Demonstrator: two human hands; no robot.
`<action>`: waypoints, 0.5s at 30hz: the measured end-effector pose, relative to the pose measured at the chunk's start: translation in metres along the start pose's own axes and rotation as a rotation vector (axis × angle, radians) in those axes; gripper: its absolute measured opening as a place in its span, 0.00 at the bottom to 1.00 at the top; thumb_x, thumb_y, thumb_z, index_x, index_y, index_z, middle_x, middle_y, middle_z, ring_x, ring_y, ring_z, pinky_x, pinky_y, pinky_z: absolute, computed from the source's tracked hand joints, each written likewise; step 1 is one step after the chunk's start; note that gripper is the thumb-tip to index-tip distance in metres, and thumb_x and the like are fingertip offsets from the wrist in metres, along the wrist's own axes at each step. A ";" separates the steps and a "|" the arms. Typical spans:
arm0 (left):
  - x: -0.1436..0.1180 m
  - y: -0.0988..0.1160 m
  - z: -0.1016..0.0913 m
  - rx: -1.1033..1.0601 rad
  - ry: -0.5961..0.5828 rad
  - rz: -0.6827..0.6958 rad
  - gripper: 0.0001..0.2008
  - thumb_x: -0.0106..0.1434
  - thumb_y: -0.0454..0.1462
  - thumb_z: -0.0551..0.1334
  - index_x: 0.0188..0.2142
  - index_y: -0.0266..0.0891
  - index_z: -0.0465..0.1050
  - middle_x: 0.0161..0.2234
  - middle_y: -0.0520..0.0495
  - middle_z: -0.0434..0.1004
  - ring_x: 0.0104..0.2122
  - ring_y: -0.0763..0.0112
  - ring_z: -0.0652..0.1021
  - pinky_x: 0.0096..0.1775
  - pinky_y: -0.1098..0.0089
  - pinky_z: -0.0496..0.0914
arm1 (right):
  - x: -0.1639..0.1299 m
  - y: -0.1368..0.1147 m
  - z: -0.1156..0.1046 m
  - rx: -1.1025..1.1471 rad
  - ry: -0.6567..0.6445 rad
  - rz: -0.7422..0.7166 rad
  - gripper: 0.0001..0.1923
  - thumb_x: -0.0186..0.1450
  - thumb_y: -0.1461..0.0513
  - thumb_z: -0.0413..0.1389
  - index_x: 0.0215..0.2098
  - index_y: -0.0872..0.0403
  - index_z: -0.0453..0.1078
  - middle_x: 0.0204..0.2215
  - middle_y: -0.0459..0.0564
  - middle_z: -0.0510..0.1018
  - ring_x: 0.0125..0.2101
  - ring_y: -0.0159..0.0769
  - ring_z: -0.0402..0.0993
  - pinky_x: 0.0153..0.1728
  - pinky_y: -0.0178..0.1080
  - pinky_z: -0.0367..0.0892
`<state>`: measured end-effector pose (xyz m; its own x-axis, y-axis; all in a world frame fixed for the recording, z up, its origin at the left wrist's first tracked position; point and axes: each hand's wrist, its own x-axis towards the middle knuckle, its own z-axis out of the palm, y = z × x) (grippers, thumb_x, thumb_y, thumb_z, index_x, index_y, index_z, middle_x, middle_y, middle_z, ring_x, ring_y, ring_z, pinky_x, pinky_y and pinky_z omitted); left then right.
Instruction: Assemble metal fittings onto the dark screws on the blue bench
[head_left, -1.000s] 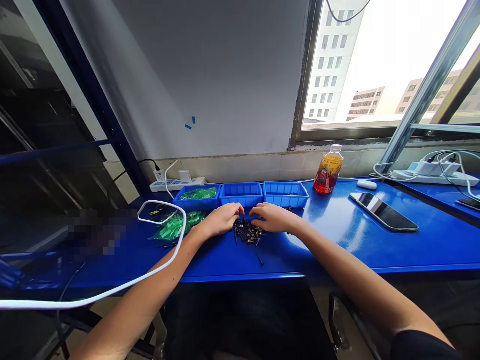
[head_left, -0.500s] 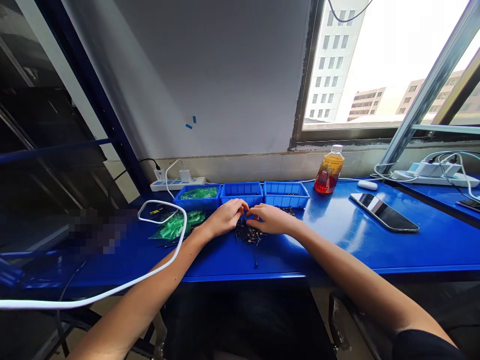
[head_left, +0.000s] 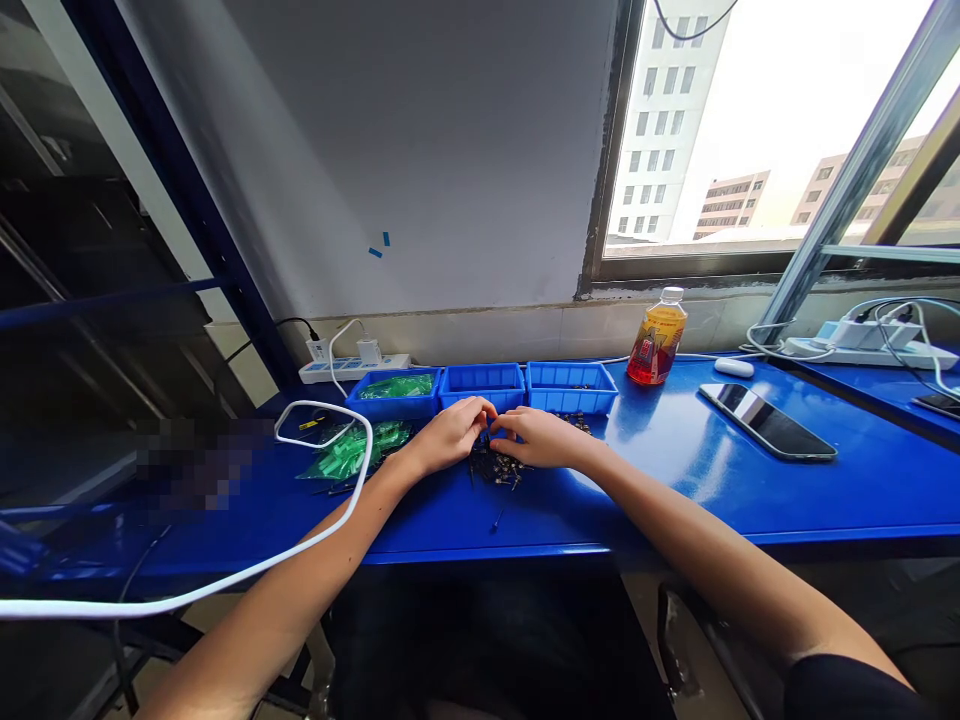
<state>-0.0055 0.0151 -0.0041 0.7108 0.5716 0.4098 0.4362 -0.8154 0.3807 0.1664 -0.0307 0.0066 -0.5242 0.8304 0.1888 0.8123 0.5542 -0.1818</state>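
now fingertips meeting over screw pile (head_left: 496,466), stray screw (head_left: 496,521) shifted

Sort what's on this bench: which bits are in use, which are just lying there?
In use: left hand, right hand, pile of small dark metal parts, three blue plastic bins.
Lying about: orange drink bottle, black smartphone, white cable, green plastic bags.

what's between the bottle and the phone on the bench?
Head view: only bare blue bench between the bottle and the phone. The white mouse sits just behind that stretch.
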 end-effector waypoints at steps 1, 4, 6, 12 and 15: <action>0.000 0.000 0.000 -0.004 0.002 -0.004 0.08 0.61 0.30 0.49 0.36 0.37 0.64 0.34 0.47 0.71 0.36 0.69 0.72 0.42 0.69 0.68 | 0.000 0.000 0.000 0.000 0.005 0.003 0.14 0.64 0.58 0.50 0.42 0.56 0.71 0.31 0.51 0.75 0.37 0.39 0.70 0.34 0.35 0.61; 0.000 0.000 0.000 -0.010 0.000 -0.006 0.08 0.61 0.30 0.49 0.36 0.37 0.64 0.34 0.47 0.71 0.36 0.69 0.72 0.41 0.69 0.68 | 0.000 -0.001 -0.001 -0.005 0.021 0.007 0.14 0.64 0.58 0.51 0.43 0.55 0.71 0.31 0.51 0.75 0.36 0.38 0.71 0.33 0.35 0.61; 0.000 0.000 0.000 -0.009 -0.007 -0.004 0.08 0.61 0.30 0.48 0.36 0.37 0.64 0.33 0.48 0.71 0.36 0.69 0.72 0.41 0.69 0.68 | 0.000 -0.001 -0.001 -0.008 0.023 0.005 0.13 0.64 0.58 0.51 0.42 0.56 0.71 0.31 0.51 0.75 0.36 0.38 0.71 0.34 0.35 0.61; 0.000 0.001 0.001 -0.015 -0.009 -0.002 0.08 0.61 0.30 0.48 0.36 0.38 0.64 0.33 0.48 0.71 0.35 0.70 0.72 0.41 0.69 0.68 | 0.000 -0.003 -0.002 -0.008 0.010 0.010 0.12 0.64 0.58 0.50 0.41 0.56 0.71 0.30 0.51 0.75 0.36 0.38 0.70 0.34 0.35 0.61; 0.000 0.000 0.001 -0.022 -0.008 -0.005 0.08 0.62 0.31 0.48 0.36 0.38 0.64 0.33 0.48 0.71 0.34 0.70 0.72 0.40 0.70 0.68 | 0.000 -0.004 -0.003 0.000 0.007 0.014 0.12 0.64 0.59 0.51 0.41 0.55 0.71 0.31 0.51 0.75 0.36 0.37 0.71 0.33 0.34 0.61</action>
<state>-0.0050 0.0146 -0.0052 0.7129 0.5751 0.4014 0.4277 -0.8101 0.4010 0.1638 -0.0330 0.0098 -0.5112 0.8376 0.1926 0.8196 0.5426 -0.1841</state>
